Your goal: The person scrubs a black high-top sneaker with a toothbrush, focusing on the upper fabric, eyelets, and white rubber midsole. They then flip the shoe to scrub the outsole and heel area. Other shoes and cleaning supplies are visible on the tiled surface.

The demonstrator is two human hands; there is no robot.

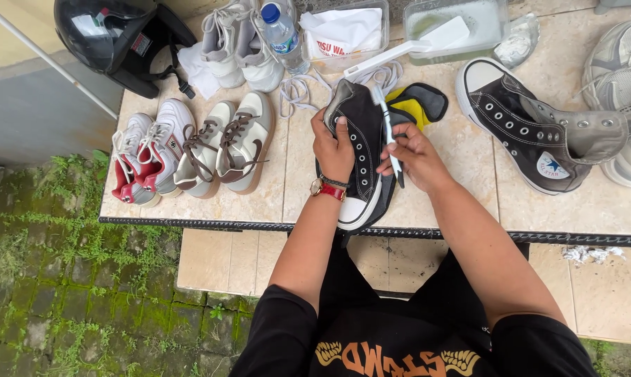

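Black canvas high-top sneaker (361, 150) being scrubbed: left hand (333, 146) clamping its side, right hand (413, 153) pinching thin white-handled brush (387, 129); next stroke needing firm hold on shoe

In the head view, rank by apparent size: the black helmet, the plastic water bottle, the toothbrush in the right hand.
1. Black helmet, largest.
2. Plastic water bottle and toothbrush: too alike to rank; the right hand hides part of the brush.

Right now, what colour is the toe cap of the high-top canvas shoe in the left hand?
White toe cap on the black high-top canvas shoe; head view shows it.

Tiled table (462, 202): sneakers (190, 146), helmet (113, 38), bottle (282, 35).
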